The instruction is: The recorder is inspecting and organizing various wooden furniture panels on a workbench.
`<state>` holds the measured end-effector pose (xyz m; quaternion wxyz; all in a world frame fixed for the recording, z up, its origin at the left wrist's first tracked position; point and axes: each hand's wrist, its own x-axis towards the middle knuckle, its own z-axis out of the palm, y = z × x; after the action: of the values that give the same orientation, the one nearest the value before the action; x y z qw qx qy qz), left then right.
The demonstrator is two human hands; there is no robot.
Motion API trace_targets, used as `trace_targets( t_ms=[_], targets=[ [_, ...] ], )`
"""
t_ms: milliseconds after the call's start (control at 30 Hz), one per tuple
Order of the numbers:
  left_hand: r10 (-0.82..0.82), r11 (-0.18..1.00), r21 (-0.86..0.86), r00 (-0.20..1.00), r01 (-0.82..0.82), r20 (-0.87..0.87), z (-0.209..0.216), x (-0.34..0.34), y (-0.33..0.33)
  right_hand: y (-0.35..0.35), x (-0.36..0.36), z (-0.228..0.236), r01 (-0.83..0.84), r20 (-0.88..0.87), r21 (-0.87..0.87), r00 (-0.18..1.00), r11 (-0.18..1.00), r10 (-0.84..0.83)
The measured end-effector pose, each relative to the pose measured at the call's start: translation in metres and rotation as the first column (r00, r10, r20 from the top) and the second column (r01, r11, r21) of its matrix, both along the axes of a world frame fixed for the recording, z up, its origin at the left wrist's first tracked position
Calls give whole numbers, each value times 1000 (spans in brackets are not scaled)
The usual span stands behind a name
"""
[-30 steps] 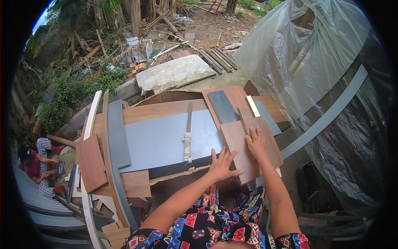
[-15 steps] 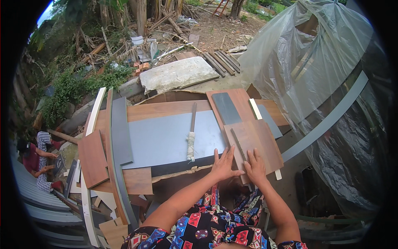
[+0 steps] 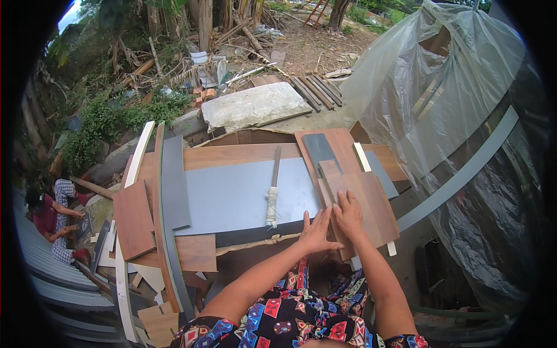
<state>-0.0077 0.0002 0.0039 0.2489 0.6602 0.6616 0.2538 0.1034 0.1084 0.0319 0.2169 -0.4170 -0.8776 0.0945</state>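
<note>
- Both forearms come in from the near edge and angle up to the right half of the worktop (image 3: 232, 155).
- Left hand (image 3: 316, 232): flat, palm down, fingers spread, resting on the near left edge of the brown wood panel (image 3: 368, 206). Not gripping anything.
- Right hand (image 3: 348, 213): flat, palm down, pressed on the same panel, just right of the left hand. The two hands sit side by side, nearly touching.
- The panel lies tilted on the right end of the worktop, its near corner overhanging the near edge.
- A dark grey strip (image 3: 319, 152) sits just far of the panel, with a pale narrow strip (image 3: 362, 156) to its right.
- A large grey sheet (image 3: 232, 194) covers the worktop's middle. On it lies a long tool with a cloth-wrapped handle (image 3: 271, 200), left of the hands and apart from them.
- At the left end, a dark grey plank (image 3: 174, 182) and a brown board (image 3: 133, 220) overhang the near edge.
- On the right, plastic sheeting (image 3: 441, 98) hangs close to the worktop's right edge.
- The open flat area is the grey sheet left of the tool.
</note>
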Motion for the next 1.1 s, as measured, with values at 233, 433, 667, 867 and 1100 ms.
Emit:
trace_targets(
  t_ms=[233, 433, 667, 867, 1100],
  targets=[
    [-24, 1000, 1, 998, 24, 55, -8, -3, 3, -10, 14, -3, -21, -24, -59, 1000, 998, 20],
    [11, 1000, 4, 996, -12, 93, -10, -3, 3, -59, 50, -2, -40, -35, -32, 999, 999, 39],
    [4, 1000, 22, 997, -6, 75, -12, -5, 4, -60, 41, -1, -9, -11, -49, 1000, 999, 9],
    [-10, 1000, 27, 997, 8, 73, -14, -4, 4, -18, -8, -5, 6, -51, -13, 999, 1000, -7],
    [-6, 999, 32, 996, 3, 84, -13, -3, 5, -3, -16, -7, 8, -41, 22, 999, 1000, -7]
  ],
)
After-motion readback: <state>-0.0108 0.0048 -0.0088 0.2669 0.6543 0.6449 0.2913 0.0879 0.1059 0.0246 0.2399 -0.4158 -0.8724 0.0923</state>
